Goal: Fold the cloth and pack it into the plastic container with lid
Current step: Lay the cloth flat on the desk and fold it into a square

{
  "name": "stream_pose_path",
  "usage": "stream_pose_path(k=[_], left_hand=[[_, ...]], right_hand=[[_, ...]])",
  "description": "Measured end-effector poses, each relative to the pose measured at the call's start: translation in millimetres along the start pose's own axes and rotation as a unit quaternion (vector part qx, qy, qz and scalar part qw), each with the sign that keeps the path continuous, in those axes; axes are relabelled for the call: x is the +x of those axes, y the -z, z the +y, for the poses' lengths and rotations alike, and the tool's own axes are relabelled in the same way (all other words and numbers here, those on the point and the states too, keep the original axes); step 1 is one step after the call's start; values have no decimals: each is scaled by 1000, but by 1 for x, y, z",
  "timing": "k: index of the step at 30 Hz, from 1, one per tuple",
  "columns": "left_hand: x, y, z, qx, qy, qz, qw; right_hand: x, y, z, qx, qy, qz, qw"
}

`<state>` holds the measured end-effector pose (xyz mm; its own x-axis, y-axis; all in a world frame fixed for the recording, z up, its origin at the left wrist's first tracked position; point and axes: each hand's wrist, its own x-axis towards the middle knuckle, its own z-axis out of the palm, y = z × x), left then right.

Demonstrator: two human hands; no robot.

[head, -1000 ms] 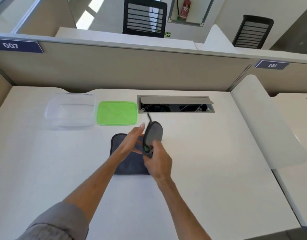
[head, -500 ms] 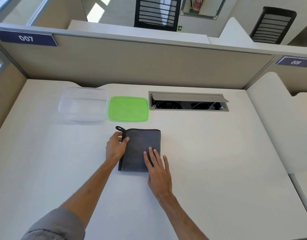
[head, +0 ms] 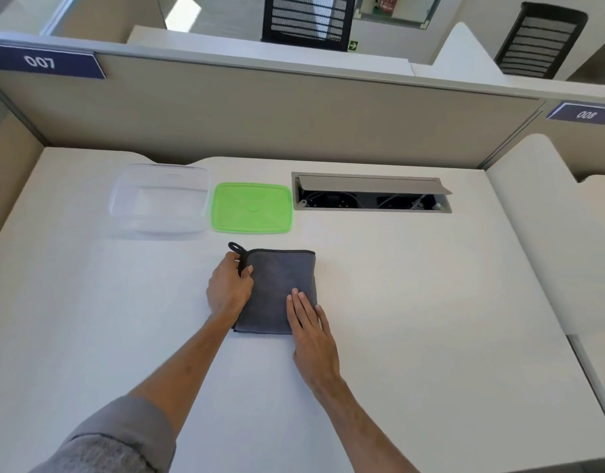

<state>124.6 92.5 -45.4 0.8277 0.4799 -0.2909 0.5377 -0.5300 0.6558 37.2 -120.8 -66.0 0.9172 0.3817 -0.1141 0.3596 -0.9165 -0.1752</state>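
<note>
A dark grey cloth (head: 277, 285) lies folded flat on the white desk, with a small black loop at its far left corner. My left hand (head: 228, 291) pinches the cloth's left edge near that loop. My right hand (head: 309, 327) rests flat with fingers spread on the cloth's near right corner. Behind the cloth, a clear plastic container (head: 159, 201) stands without its lid at the far left. Its green lid (head: 252, 208) lies flat on the desk just right of it.
An open grey cable hatch (head: 371, 192) is set into the desk at the back right. A beige partition wall (head: 260, 114) closes off the far edge. A rounded side divider (head: 540, 233) rises on the right.
One second ago the cloth was lifted and curled between both hands. It now lies folded flat, my left hand gripping its left edge and my right hand pressing its near right corner.
</note>
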Motion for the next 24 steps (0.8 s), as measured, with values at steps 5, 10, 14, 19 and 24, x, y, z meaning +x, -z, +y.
stream_pose_path(k=[5,10,14,19,24], left_hand=[[-6,-6,5,83,-68,90,990],[0,-13,27,162,-413,-27,896],[16,-41,26,266,-530,-174,787],[28,-57,15,295,-525,-208,771],[39,-52,27,248,-489,-182,816]], right_hand=[[-3,-5,7,51,3,-32,998],[-3,7,7,110,17,-49,993],[-2,11,6,121,-32,-10,992],[0,6,11,120,-50,-26,991],[-6,20,3,210,-209,82,952]])
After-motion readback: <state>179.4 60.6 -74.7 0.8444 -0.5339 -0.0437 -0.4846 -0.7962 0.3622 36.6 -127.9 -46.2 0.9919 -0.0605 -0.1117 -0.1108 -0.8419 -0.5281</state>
